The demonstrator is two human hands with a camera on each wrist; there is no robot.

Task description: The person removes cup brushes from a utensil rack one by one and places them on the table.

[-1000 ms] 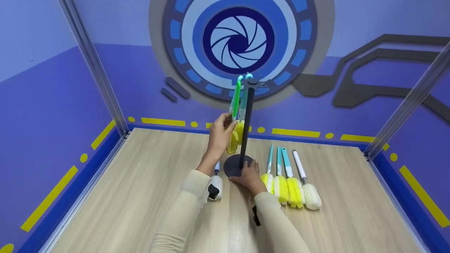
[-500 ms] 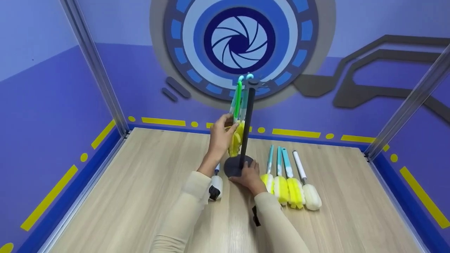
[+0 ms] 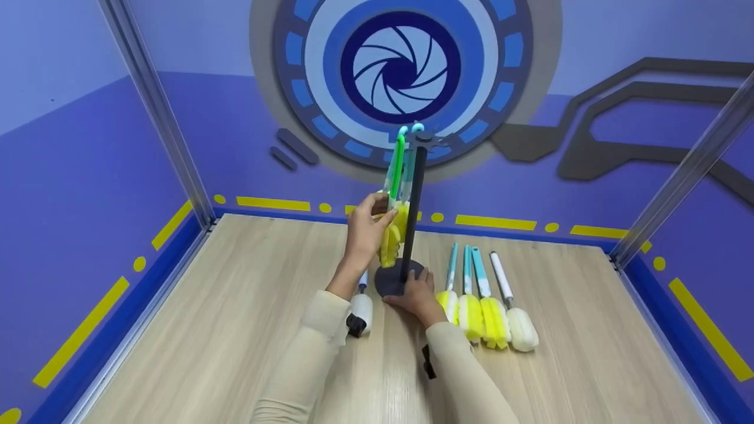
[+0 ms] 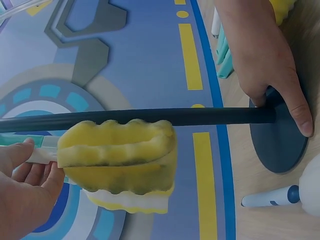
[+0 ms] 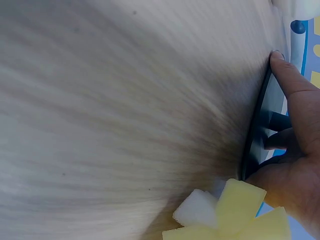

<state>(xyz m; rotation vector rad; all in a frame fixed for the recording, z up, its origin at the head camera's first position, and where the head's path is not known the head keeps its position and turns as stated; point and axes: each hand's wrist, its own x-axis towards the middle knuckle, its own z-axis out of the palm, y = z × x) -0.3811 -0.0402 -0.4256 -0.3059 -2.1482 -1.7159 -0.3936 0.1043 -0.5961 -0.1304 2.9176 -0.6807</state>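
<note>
My left hand [image 3: 366, 231] pinches a sponge bottle brush just above its head, at the lower end of its green-edged handle [image 3: 397, 171]. The yellow sponge head [image 4: 117, 155] hangs beside the pole [image 3: 416, 200] of a dark stand. Behind it, a second brush with a teal handle [image 3: 408, 176] hangs at the stand's top, its sponge [image 4: 132, 201] partly hidden. Light-blue handle ends [image 3: 417, 127] show by the stand's dark hooks [image 3: 433, 141]. Low down, my right hand [image 3: 419, 297] presses on the round base [image 3: 389, 280], its fingers spread beside the pole and its thumb at the rim.
Right of the stand, several sponge brushes lie on the wooden table [image 3: 577, 306], among them a yellow one [image 3: 495, 321] and a white one [image 3: 523, 330]. Another white brush [image 3: 365, 306] lies left of the base, partly behind my sleeve. Blue walls [image 3: 283, 176] enclose the table.
My left hand and the held brush shift slightly; the brush's yellow head sits a little lower. The right hand and the stand have stayed in place.
</note>
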